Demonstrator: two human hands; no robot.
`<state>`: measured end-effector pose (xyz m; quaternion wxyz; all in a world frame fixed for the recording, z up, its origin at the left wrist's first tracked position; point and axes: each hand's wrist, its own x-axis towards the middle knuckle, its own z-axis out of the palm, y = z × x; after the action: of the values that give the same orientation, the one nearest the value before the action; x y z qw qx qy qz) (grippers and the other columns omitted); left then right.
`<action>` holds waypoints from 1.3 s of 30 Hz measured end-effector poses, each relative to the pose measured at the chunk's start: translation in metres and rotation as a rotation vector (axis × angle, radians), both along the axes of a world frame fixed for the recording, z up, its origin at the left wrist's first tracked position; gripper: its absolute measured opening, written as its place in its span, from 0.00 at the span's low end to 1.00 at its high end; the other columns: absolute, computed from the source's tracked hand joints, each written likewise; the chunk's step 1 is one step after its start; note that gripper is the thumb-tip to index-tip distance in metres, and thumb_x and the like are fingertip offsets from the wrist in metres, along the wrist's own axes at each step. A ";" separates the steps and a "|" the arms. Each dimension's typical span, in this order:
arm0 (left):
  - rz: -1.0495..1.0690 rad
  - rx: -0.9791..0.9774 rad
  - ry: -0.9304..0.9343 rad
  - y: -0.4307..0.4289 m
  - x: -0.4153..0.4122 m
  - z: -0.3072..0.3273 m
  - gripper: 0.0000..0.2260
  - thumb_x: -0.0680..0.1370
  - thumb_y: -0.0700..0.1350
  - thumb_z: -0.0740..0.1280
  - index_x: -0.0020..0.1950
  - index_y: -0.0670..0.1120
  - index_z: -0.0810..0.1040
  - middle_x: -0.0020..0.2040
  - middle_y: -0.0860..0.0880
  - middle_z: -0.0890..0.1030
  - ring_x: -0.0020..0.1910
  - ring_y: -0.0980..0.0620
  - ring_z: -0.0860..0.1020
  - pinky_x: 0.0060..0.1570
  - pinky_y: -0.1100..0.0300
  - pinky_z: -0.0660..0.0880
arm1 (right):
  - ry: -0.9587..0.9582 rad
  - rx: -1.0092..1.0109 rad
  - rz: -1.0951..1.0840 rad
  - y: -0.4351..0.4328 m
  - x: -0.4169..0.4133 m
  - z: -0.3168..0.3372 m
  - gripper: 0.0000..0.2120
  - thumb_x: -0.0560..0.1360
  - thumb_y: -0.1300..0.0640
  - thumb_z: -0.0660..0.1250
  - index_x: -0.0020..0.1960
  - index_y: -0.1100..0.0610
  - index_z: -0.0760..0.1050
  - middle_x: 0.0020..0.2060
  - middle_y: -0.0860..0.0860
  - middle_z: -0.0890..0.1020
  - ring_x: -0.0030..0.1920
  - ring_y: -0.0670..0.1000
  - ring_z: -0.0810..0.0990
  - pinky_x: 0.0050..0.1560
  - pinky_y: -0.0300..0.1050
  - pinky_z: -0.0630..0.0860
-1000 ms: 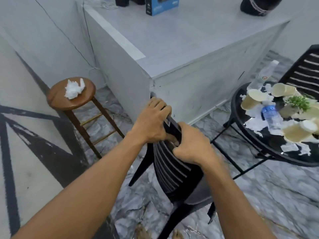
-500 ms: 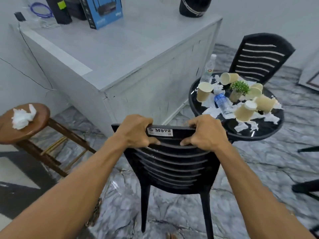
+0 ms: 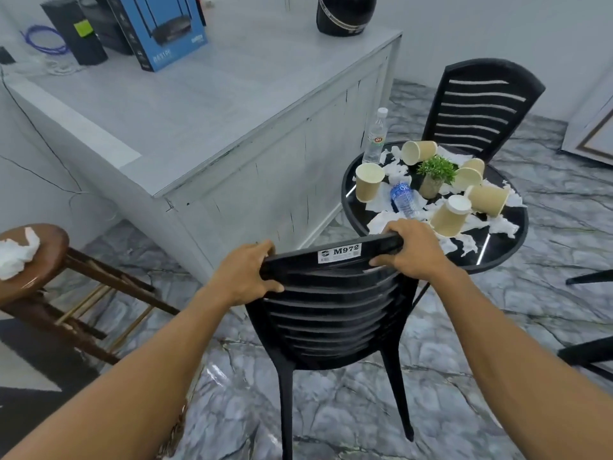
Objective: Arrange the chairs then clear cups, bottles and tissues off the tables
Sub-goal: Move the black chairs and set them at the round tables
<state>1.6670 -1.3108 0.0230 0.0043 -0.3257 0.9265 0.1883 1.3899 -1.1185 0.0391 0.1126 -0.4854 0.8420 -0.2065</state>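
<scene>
A black plastic chair stands upright in front of me, its back towards me. My left hand grips the left end of its top rail and my right hand grips the right end. Just beyond it is a round black table littered with several tan paper cups, torn white tissues, a lying blue-labelled bottle, an upright clear bottle and a small potted plant. A second black chair stands behind the table.
A grey counter with a blue box and a black helmet rises at left. A wooden stool at far left carries a crumpled tissue. Black chair parts poke in at the right edge. The floor is marble.
The chair has swung round from side-on to upright with its back facing me and has moved closer to the round table. Both hands have kept their grip on the top rail.
</scene>
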 end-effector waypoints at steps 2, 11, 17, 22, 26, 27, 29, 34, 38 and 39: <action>-0.008 -0.034 0.020 0.002 0.002 -0.003 0.32 0.65 0.57 0.80 0.63 0.54 0.69 0.54 0.51 0.77 0.55 0.49 0.75 0.53 0.55 0.73 | 0.004 -0.030 0.016 -0.002 -0.003 -0.005 0.23 0.56 0.39 0.82 0.35 0.50 0.73 0.33 0.45 0.76 0.38 0.51 0.75 0.38 0.46 0.65; -0.058 -0.243 0.179 -0.037 -0.055 0.000 0.39 0.61 0.66 0.78 0.66 0.54 0.69 0.61 0.52 0.79 0.59 0.47 0.77 0.51 0.49 0.76 | -0.049 -0.044 -0.062 -0.056 -0.026 -0.002 0.37 0.46 0.32 0.80 0.51 0.45 0.77 0.46 0.45 0.80 0.48 0.50 0.76 0.52 0.47 0.73; -0.074 -0.193 0.139 -0.090 -0.084 0.009 0.26 0.63 0.74 0.72 0.45 0.54 0.73 0.35 0.55 0.79 0.37 0.49 0.78 0.38 0.56 0.70 | 0.000 -0.024 -0.148 -0.095 -0.034 0.002 0.31 0.47 0.36 0.83 0.37 0.48 0.68 0.34 0.47 0.76 0.40 0.54 0.76 0.37 0.44 0.63; -0.149 -0.174 0.076 -0.093 -0.091 0.021 0.25 0.62 0.72 0.73 0.39 0.54 0.71 0.30 0.58 0.73 0.34 0.52 0.74 0.36 0.58 0.66 | -0.017 0.075 -0.155 -0.076 -0.026 0.010 0.34 0.47 0.30 0.80 0.33 0.53 0.67 0.29 0.49 0.76 0.34 0.52 0.75 0.35 0.49 0.71; -0.336 -0.165 0.065 -0.087 -0.127 0.039 0.26 0.60 0.73 0.73 0.40 0.55 0.70 0.33 0.57 0.76 0.37 0.52 0.75 0.38 0.58 0.67 | -0.035 0.030 -0.287 -0.025 -0.015 0.016 0.31 0.51 0.30 0.79 0.32 0.50 0.66 0.29 0.46 0.74 0.34 0.49 0.73 0.34 0.48 0.68; -0.379 -0.155 0.064 -0.083 -0.139 0.044 0.25 0.60 0.73 0.74 0.39 0.56 0.70 0.33 0.57 0.76 0.37 0.52 0.75 0.39 0.58 0.67 | -0.042 0.012 -0.329 -0.013 -0.014 0.017 0.31 0.50 0.29 0.79 0.31 0.49 0.66 0.29 0.45 0.74 0.34 0.49 0.73 0.33 0.47 0.67; -0.448 -0.123 0.057 -0.073 -0.161 0.050 0.25 0.59 0.72 0.75 0.38 0.55 0.70 0.33 0.57 0.75 0.37 0.53 0.75 0.39 0.57 0.67 | -0.039 -0.019 -0.407 0.011 -0.013 0.019 0.32 0.48 0.26 0.76 0.32 0.49 0.67 0.29 0.44 0.76 0.34 0.49 0.75 0.33 0.46 0.67; -0.584 -0.123 0.057 -0.042 -0.205 0.047 0.29 0.58 0.74 0.74 0.43 0.52 0.76 0.33 0.54 0.76 0.37 0.51 0.75 0.39 0.55 0.71 | 0.010 -0.023 -0.576 0.061 -0.012 0.022 0.32 0.48 0.26 0.76 0.31 0.51 0.69 0.27 0.44 0.76 0.32 0.46 0.75 0.34 0.46 0.72; -0.668 -0.070 0.026 -0.009 -0.225 0.030 0.28 0.60 0.71 0.76 0.44 0.51 0.72 0.36 0.56 0.75 0.40 0.49 0.75 0.39 0.54 0.69 | 0.034 0.060 -0.627 0.093 -0.009 0.008 0.28 0.53 0.28 0.76 0.32 0.46 0.67 0.29 0.41 0.73 0.33 0.45 0.73 0.33 0.41 0.69; -0.672 -0.042 0.037 -0.001 -0.228 0.026 0.28 0.60 0.69 0.76 0.46 0.53 0.70 0.37 0.56 0.75 0.41 0.49 0.75 0.40 0.53 0.69 | 0.028 0.045 -0.646 0.099 -0.010 0.006 0.27 0.55 0.30 0.78 0.32 0.45 0.65 0.30 0.39 0.72 0.35 0.45 0.72 0.33 0.41 0.65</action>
<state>1.4390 -1.3122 0.0494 0.0429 0.0016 0.9857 0.1630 1.3800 -1.0194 0.0452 0.0402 -0.1932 0.9584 -0.2064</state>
